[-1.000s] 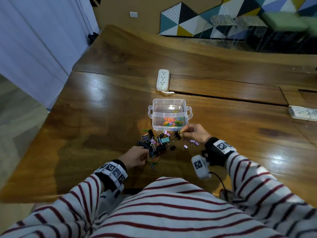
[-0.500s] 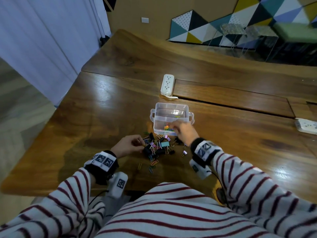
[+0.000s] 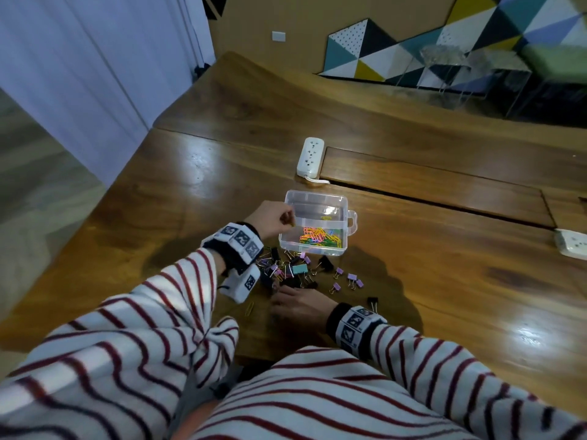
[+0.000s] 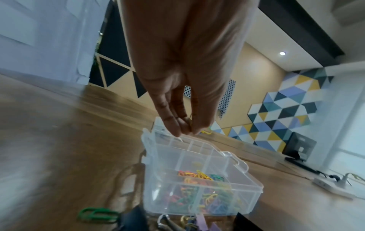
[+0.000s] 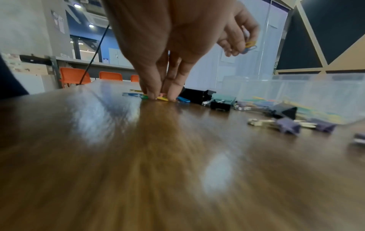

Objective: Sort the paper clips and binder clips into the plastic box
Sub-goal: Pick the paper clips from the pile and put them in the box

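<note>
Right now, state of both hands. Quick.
Left hand: pinching paper clips over the plastic box.
Right hand: fingertips pinching a yellow paper clip on the table.

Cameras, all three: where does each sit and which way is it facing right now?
Head: worn high, looking forward and down at the table, plastic box, left hand, right hand and striped sleeves.
Left wrist: above the box, looking along the left hand pinching paper clips.
Right wrist: low by the tabletop, looking along right fingertips pinching loose paper clips near binder clips.
Shared: both wrist views show the box; the right wrist also catches the left hand.
</note>
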The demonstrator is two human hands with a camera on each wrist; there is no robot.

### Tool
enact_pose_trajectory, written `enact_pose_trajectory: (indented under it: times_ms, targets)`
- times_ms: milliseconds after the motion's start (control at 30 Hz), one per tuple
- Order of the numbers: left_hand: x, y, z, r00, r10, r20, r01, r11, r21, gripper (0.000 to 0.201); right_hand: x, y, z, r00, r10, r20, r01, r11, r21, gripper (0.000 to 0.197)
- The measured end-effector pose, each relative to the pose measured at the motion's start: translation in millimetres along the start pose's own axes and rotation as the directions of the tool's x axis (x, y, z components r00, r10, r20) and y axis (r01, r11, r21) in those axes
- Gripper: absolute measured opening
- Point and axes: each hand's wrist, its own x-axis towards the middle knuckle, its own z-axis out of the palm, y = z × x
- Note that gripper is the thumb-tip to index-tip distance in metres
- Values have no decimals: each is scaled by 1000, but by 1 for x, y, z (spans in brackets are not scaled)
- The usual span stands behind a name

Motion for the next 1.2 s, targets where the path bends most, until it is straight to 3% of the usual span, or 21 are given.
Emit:
enact_pose_trajectory:
  times_ms: [167, 267, 367, 467, 533, 633, 733, 833, 933, 1000, 1100, 1200]
  targets:
    - [30, 21, 17, 996, 37, 84, -53, 979, 198, 16, -9, 5, 7, 991, -63, -119, 54, 995, -78, 35]
    - [40, 27, 24, 995, 31, 94, -58, 954, 295, 17, -10, 3, 6, 987, -15, -162, -1, 995, -99, 37]
    - [46, 27, 28, 995, 7, 103, -40, 946, 322, 18, -14, 4, 6, 984, 16, -178, -24, 999, -42, 41]
    - [52, 22, 32, 972, 30, 231, -95, 956, 276, 20, -23, 7, 7, 985, 8, -170, -15, 999, -40, 43]
    - [49, 19, 33, 958, 48, 281, -123, 959, 257, 24, -27, 8, 7, 988, 36, -150, -34, 999, 12, 32]
    - [36, 14, 28, 972, 97, 215, -143, 967, 210, 27, -33, 11, 5, 993, 116, -31, -113, 990, 88, 21]
    - [9, 7, 17, 987, 115, 113, -129, 984, 127, 28, -39, 14, 0, 970, 236, -63, -215, 946, 242, 24]
    - [-33, -7, 13, 997, 66, 36, -68, 997, 47, 24, -49, 21, -9, 881, 465, -89, -343, 757, 556, 22]
    - [-82, -23, 27, 994, -8, 106, -4, 994, 108, 21, -63, 33, -16, 766, 641, -36, -395, 515, 761, 19]
    - [-111, -30, 48, 977, -24, 214, -12, 986, 167, 27, -70, 42, -19, 700, 714, -28, -348, 375, 859, 17]
    - [-131, -32, 79, 949, -6, 317, -70, 971, 228, 47, -74, 49, -27, 587, 806, 68, -195, 60, 979, 17]
    - [-127, -29, 93, 960, 4, 279, -72, 969, 236, 50, -74, 53, -32, 589, 803, 94, -39, -88, 995, 16]
